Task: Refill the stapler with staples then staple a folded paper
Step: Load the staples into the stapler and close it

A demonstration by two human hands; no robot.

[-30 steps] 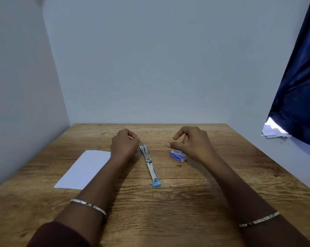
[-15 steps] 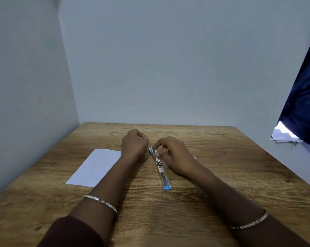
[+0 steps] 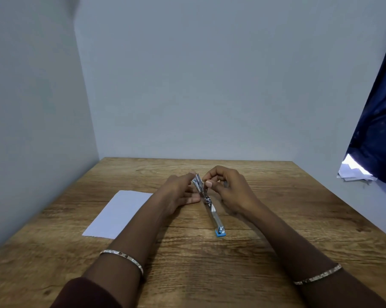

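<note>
The silver stapler lies swung open on the wooden table, its blue end nearest me and its metal head pointing away. My left hand rests against the left side of the head with fairly straight fingers, thumb lying beside the track. My right hand is curled over the far half, thumb and forefinger pinching a small strip of staples at the track; the strip is barely visible. A white sheet of paper lies flat to the left. The staple box is mostly hidden behind my right hand.
Grey walls close the table on the left, back and right. A dark blue curtain hangs at the right with some white papers under its edge. Bare wood lies in front of the stapler.
My right hand came from above the staple box to the stapler and now pinches at its track. My left hand uncurled from a fist and reached against the stapler's head.
</note>
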